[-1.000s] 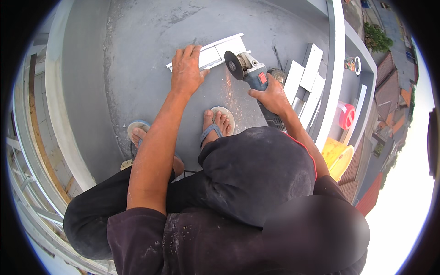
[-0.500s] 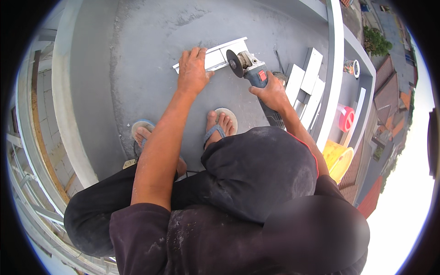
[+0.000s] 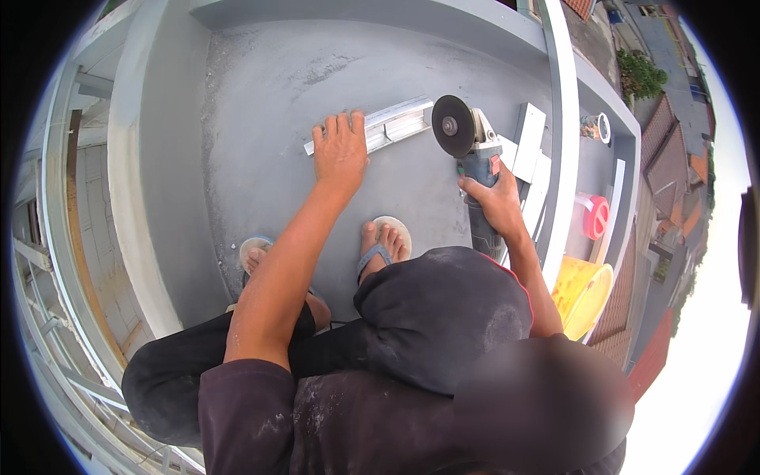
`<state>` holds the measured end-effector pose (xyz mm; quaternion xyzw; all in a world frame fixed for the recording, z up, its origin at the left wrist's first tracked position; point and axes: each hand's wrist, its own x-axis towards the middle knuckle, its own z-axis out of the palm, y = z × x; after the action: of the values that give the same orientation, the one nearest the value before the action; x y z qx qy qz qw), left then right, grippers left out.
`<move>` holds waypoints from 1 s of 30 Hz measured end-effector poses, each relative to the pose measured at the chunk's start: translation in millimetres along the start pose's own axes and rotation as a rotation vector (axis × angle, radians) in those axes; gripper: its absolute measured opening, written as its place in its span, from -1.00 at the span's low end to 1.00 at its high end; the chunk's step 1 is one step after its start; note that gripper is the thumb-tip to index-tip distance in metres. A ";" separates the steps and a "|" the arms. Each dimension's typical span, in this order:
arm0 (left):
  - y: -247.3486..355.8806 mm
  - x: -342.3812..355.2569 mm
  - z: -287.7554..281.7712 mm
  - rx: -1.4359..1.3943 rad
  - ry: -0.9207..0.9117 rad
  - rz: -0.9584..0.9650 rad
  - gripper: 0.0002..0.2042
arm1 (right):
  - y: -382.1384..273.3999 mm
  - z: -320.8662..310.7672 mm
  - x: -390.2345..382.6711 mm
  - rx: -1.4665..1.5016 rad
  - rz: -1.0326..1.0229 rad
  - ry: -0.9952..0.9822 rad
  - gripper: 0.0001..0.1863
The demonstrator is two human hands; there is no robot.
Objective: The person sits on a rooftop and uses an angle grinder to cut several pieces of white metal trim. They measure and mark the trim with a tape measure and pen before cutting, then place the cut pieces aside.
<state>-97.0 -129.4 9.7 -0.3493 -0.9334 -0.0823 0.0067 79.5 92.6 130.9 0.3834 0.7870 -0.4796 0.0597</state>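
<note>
My left hand point(image 3: 341, 157) grips the left part of a white metal channel strip point(image 3: 405, 120) on the grey floor, its fingers over the strip and hiding that part. A dark notch crosses the strip near its middle. In my right hand point(image 3: 502, 207) is an angle grinder point(image 3: 480, 168), held by its dark body with the head pointing away from me. Its black disc point(image 3: 451, 136) faces partly upward, just right of the strip's end and apart from it. Whether the disc spins I cannot tell.
Several white strips point(image 3: 526, 142) lie right of the grinder, beside a low grey wall point(image 3: 564, 95). Past that wall are a yellow bucket point(image 3: 580, 293), a red round-ended container point(image 3: 598, 217) and a small tub point(image 3: 595, 127). My sandalled feet point(image 3: 383, 241) are close to the work.
The grinder has moved right, away from the strip, and its disc has tilted to face up more. The strip has turned in my left hand and now shows its grooved side.
</note>
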 end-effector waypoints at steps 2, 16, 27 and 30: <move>4.9 -10.9 -4.4 -0.078 -0.036 -0.034 -0.31 | -6.2 -2.9 -3.9 -0.032 0.049 -0.028 -0.23; -3.5 -10.2 0.1 -0.196 -0.258 -0.024 -0.45 | 16.5 16.2 -1.4 -0.305 0.092 -0.151 0.02; -6.4 7.7 4.5 -0.208 -0.447 -0.116 -0.42 | 5.8 18.4 -0.5 -0.324 0.066 -0.127 -0.18; -8.3 4.2 6.1 -0.260 -0.427 -0.114 -0.48 | 4.2 17.7 0.5 -0.348 0.075 -0.131 -0.18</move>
<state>-105.3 -131.8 2.7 -0.3036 -0.9133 -0.1263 -0.2405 77.0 79.8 118.3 0.3643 0.8376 -0.3578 0.1939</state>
